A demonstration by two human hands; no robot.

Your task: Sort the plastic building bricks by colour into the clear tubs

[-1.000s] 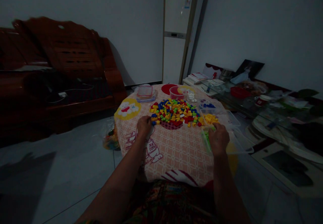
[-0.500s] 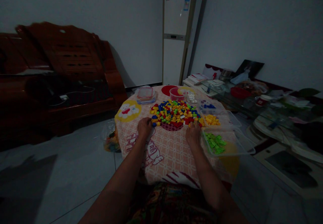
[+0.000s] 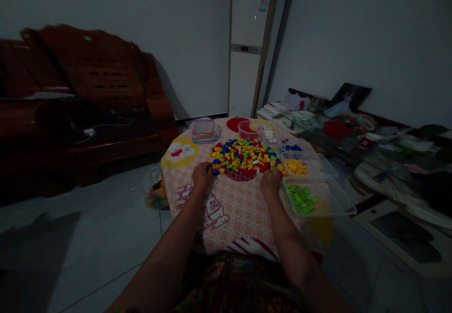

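Note:
A loose heap of toy bricks (image 3: 243, 155) in yellow, red, blue and green lies on the round table. My left hand (image 3: 202, 176) rests on the cloth at the heap's left edge, fingers curled, close to blue bricks. What it holds, if anything, is hidden. At the near right edge of the heap, my right hand (image 3: 270, 181) is closed, its fingertips among bricks with a bit of green beside them; the thing in its grip is too small to make out. To its right are a clear box of yellow bricks (image 3: 296, 166) and one of green bricks (image 3: 301, 199).
Blue bricks (image 3: 293, 148) sit in another container behind the yellow ones. A round clear tub (image 3: 248, 131), white pieces (image 3: 269, 135) and stacked lidded boxes (image 3: 205, 130) stand at the table's back. A cluttered glass table (image 3: 318, 129) is on the right, a wooden bench (image 3: 102, 82) on the left.
The fingers of my right hand have drawn together and shifted slightly at the heap's edge. My left hand stays in about the same place. The view has tilted a little.

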